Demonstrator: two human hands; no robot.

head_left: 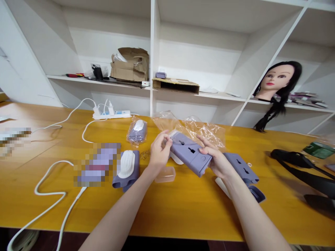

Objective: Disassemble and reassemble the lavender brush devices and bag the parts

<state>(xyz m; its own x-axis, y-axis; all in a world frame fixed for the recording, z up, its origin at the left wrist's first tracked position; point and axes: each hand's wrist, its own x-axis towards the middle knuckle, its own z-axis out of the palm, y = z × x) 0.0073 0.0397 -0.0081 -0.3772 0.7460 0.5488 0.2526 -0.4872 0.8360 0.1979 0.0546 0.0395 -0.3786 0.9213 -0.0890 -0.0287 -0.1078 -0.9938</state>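
Both my hands hold a flat purple silicone pouch [190, 152] above the wooden table [167, 212]. My left hand [158, 152] pinches its far left end, fingers closed. My right hand [217, 161] grips its right end, fingers wrapped round it. The pouch shows two small dark slots on top. A second purple pouch [243, 168] lies on the table just right of my right hand. Another purple pouch with a white ribbed piece [126, 168] lies left of my left forearm. A small clear pinkish case [165, 174] rests below the held pouch.
Crumpled clear plastic bags [193, 129] lie behind the hands; a bagged purple item [137, 131] sits further left. A white power strip [112, 114] with cables [49, 195] is at the back left. A black device [306, 167] lies right. Shelves hold cardboard boxes [130, 65] and a mannequin head [280, 81].
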